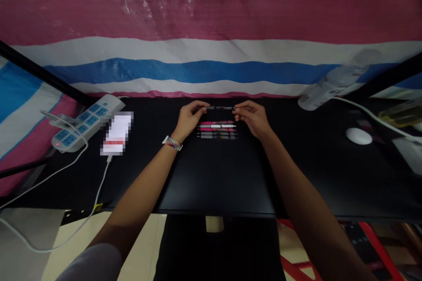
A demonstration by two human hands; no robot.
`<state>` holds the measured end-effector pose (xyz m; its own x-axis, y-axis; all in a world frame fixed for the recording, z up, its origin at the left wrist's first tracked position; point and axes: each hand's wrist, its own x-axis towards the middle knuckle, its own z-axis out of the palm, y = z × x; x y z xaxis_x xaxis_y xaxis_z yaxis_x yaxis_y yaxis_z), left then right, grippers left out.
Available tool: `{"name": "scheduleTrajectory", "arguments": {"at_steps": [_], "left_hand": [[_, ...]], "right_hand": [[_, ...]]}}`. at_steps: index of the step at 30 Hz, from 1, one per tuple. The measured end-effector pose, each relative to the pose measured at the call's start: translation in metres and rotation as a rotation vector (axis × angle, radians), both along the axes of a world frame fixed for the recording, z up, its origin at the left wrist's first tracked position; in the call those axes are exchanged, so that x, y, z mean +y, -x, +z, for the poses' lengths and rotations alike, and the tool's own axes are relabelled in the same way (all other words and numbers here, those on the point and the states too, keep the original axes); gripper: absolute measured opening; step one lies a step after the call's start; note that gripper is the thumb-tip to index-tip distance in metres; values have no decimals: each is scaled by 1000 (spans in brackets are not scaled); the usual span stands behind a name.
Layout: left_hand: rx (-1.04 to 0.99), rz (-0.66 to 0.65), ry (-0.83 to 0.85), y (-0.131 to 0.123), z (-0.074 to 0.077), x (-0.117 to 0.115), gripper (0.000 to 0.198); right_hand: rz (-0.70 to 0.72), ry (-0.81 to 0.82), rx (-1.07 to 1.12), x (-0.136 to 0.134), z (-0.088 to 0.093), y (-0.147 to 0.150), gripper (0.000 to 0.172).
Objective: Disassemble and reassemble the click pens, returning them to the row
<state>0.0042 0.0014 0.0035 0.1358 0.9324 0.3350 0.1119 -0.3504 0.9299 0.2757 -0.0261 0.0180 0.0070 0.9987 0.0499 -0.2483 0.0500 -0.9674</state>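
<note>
Both my hands hold one dark pen (220,108) level above the black table (214,175). My left hand (189,118) pinches its left end; my right hand (252,117) pinches its right end. Just below the held pen, several pens (217,130) lie in a neat row on the table, pink and dark ones, all parallel. A colourful band sits on my left wrist.
A white power strip (86,119) with cables lies at the left, beside a blurred white phone (116,134) on a charging cable. At the right are a lying plastic bottle (336,81), a white mouse (358,135) and a yellowish object (400,114). A striped tarp hangs behind.
</note>
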Motion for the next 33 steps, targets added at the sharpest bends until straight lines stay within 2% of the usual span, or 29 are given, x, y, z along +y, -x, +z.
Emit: {"name": "scheduleTrajectory", "arguments": {"at_steps": [3,12,15,22,26,33], "left_hand": [[26,20,-8,1,1,-1,16],[-17,23,-33,-1,8,-4,13],[-66,19,1,0,8,-4,20],[-159,60,25,-2,7,-3,25],[-175,85,1,-3,7,-2,27],[-195,50,16,-3,8,-2,25]], "right_hand": [[6,6,4,0,1,-1,30],[-11,1,48,0,0,-1,22],[-18,4,86,1,1,-2,23],[170,96,281,0,4,0,32],[220,150,370,-1,6,1,33],[162,176,376,-2,8,0,19]]}}
